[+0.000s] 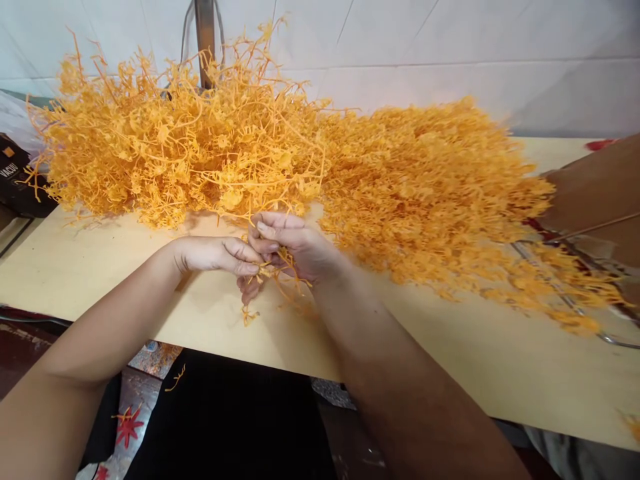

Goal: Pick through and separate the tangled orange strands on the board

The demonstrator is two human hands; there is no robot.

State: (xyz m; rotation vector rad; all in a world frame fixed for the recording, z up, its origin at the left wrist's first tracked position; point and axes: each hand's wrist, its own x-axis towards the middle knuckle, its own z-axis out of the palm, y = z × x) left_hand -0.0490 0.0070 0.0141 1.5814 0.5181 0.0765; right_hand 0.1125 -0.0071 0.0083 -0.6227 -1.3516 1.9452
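Observation:
A thin, branching yellow-orange sprig, stem-like with small knobby ends, sits between my two hands above the table. My left hand is closed, pinching the sprig at the fingertips. Right beside it, my right hand is closed around the sprig too, its fingers curled and partly hidden. Loose ends dangle below the fingers, with one small tip hanging lowest. Just behind my hands lies a big tangled heap of yellow-orange sprigs with flat, flower-like discs.
To the right spreads a denser bundle of yellow-orange sprigs, reaching over a metal rod. A pale tabletop lies beneath. Brown cardboard stands at right, a black box at left. A post rises before the tiled wall.

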